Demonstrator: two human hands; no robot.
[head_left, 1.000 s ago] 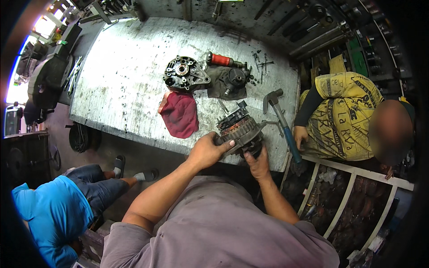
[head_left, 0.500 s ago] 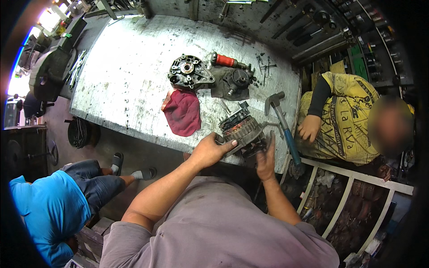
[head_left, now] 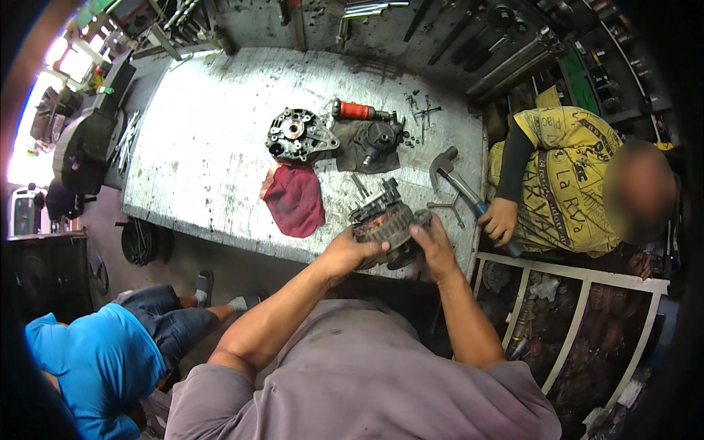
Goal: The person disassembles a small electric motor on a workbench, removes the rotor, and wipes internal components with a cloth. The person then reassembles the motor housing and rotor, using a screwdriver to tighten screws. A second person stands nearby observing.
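Near the front edge of the workbench I hold a partly opened alternator (head_left: 387,226), its ribbed metal body and copper windings showing. My left hand (head_left: 346,255) grips its left side, thumb on top. On the opposite side, my right hand (head_left: 437,251) is closed around the rim, with the fingers partly hidden. Just right of it lies a T-shaped metal tool (head_left: 449,207). A hammer (head_left: 460,185) with a blue handle rests beyond that, and a co-worker's hand (head_left: 500,222) is on its handle. A dark red cloth (head_left: 295,202) lies to the left of the alternator.
Farther back on the workbench (head_left: 198,139) are a metal alternator housing (head_left: 295,132), a red-bodied tool (head_left: 354,111), and a dark part (head_left: 381,136) on a rag. Small bolts (head_left: 418,117) lie scattered. A co-worker in yellow (head_left: 565,183) sits right; a person in blue (head_left: 103,356) is left.
My right hand, held apart from the alternator with fingers extended, has closed on its right side. The co-worker's hand has come onto the hammer's handle. The view has shifted slightly.
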